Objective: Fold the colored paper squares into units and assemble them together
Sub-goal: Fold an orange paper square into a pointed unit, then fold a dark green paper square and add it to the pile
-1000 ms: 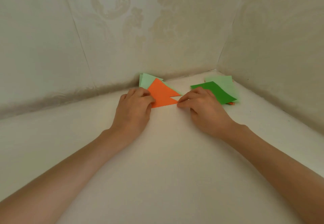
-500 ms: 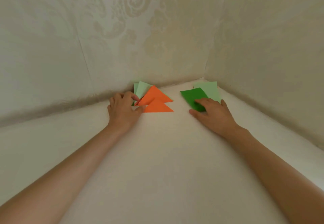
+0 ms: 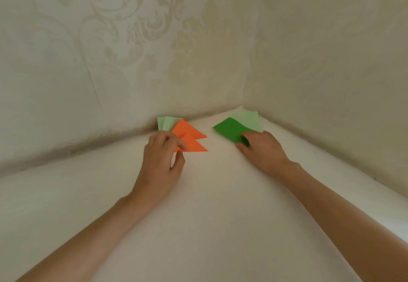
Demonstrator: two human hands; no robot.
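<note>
Two orange folded triangles [image 3: 189,137] lie overlapped on the white surface, on top of light green folded pieces [image 3: 167,122] near the back wall. My left hand [image 3: 161,160] hovers at their left edge, fingers loosely curled, fingertips touching the lower orange triangle. A dark green paper square [image 3: 229,130] lies to the right over light green squares [image 3: 249,119]. My right hand [image 3: 262,149] grips the dark green square's near corner, thumb under its edge, fingers on top.
The white surface [image 3: 209,193] meets patterned cream walls [image 3: 176,60] at the back and right, forming a corner [image 3: 241,107] just behind the green squares. Both forearms stretch in from the bottom of the view.
My right hand left the orange triangles and moved right onto the dark green square, then took its near corner. My left hand drew back slightly from the orange triangles.
</note>
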